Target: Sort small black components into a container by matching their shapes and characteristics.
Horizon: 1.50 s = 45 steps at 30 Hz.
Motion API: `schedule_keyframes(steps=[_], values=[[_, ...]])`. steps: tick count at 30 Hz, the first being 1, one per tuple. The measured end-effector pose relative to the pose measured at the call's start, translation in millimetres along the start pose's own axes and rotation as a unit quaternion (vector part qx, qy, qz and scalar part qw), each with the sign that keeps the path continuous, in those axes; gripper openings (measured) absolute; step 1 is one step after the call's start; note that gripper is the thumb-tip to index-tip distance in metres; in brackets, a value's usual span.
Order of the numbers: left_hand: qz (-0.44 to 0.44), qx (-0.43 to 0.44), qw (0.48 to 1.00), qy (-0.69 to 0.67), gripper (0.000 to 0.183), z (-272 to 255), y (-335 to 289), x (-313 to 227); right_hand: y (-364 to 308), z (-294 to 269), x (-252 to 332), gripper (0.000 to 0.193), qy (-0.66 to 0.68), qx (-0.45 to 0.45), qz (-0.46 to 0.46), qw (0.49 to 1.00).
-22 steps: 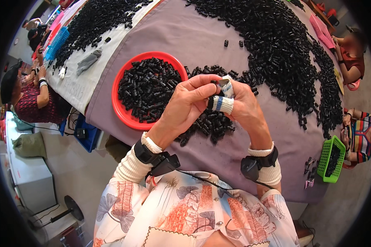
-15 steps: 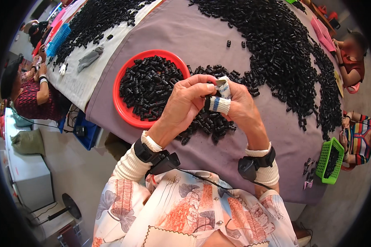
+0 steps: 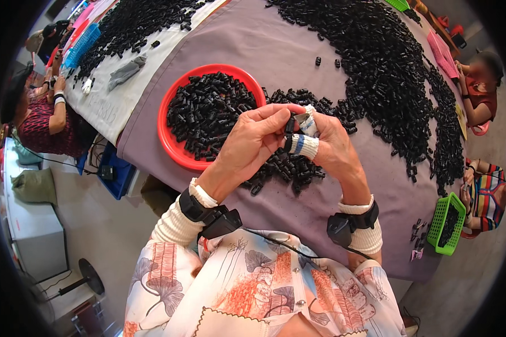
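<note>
My left hand pinches a small black cylindrical plastic part between thumb and fingertips. Close against it, my right hand is closed around a small metal blade, whose grip is hidden by the fingers. White cloth finger covers with blue stripes wrap right-hand digits. Below both hands lies a loose heap of the same black parts. To the left stands a round red basin filled with more of them.
A large spread of black parts covers the table's far right. At the right edge stands a green basket with parts inside. A grey cloth lies on the neighbouring white-covered table. Other people sit at both sides. A cable joins my wrist straps.
The black part in my left fingers has come into clearer sight beside the blade. Both hands stay together in nearly the same place; the whole view has shifted slightly.
</note>
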<state>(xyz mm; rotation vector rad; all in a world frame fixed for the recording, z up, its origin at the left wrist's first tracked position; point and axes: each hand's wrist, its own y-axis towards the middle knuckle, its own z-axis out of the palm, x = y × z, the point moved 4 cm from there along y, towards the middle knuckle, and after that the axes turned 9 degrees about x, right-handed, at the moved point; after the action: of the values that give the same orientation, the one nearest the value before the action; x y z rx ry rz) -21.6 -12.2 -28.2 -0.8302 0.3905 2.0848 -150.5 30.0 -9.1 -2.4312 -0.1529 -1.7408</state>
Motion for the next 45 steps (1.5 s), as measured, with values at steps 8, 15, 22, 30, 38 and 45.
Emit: schedule_keyframes(steps=[8, 15, 22, 30, 38, 45], values=[[-0.001, 0.007, 1.000, 0.000, 0.027, -0.4, 0.3, 0.7, 2.0, -0.4, -5.1, 0.037, -0.044, 0.001, -0.031, 0.999], [-0.003, 0.007, 1.000, 0.007, 0.026, 2.2, 0.7, 0.1, 0.3, -0.2, -0.9, 0.038, -0.025, 0.010, -0.048, 0.998], [-0.006, 0.007, 1.000, 0.004, 0.026, 2.7, 3.3, 2.7, 0.7, -2.8, -6.7, 0.035, -0.033, 0.012, -0.048, 0.998], [-0.009, -0.003, 1.000, 0.005, 0.025, 2.5, 5.5, 5.7, -1.1, -2.5, -6.5, 0.034, -0.025, 0.009, -0.046, 0.999], [-0.012, -0.007, 1.000, 0.008, 0.024, 1.9, 6.0, 9.3, -4.6, -2.2, -6.4, 0.032, -0.017, -0.015, -0.066, 0.998], [-0.002, -0.007, 1.000, 0.020, 0.024, 6.1, 7.5, 7.7, -5.2, -4.9, -10.9, 0.033, -0.012, -0.019, -0.065, 0.998]])
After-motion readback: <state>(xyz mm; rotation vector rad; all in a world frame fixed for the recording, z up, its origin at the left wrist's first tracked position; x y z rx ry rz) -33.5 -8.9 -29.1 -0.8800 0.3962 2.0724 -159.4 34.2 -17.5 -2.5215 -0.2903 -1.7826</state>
